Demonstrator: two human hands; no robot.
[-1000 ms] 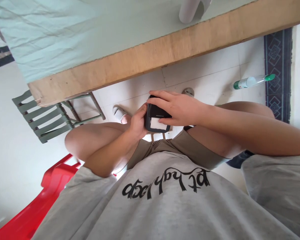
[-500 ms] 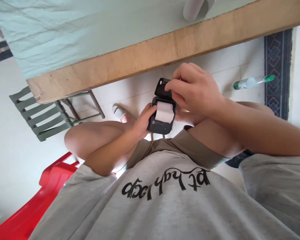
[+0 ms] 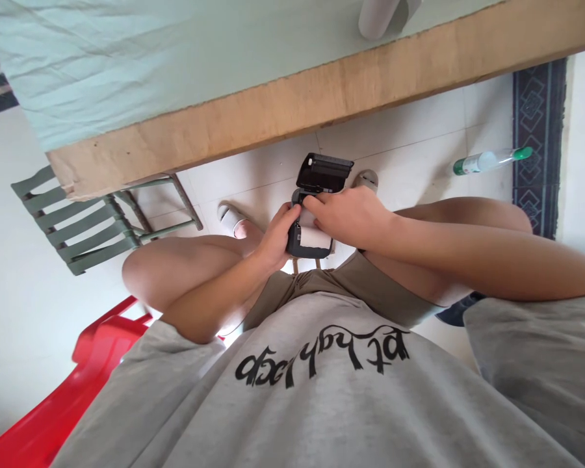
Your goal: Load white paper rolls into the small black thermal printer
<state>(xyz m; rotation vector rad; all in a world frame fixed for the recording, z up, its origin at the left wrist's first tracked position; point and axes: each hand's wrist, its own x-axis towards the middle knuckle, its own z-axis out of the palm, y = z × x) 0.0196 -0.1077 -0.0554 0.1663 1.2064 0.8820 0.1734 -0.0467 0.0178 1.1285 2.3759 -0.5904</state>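
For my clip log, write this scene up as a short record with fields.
Held thing: black device, white paper inside
Lid: black lid, open
Left grip: left hand holds the device's side
Right grip: right hand has fingers at the opening, partly hiding the paper
Ahead: wooden-edged table, pale green cover
Floor: bottle with green cap, slatted green chair

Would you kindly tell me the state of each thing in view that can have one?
Black device, gripped by the left hand
Device lid, open
White paper, exposed, partly covered by the right hand
Bottle, capped; upright or lying unclear
Pale green cloth, wrinkled
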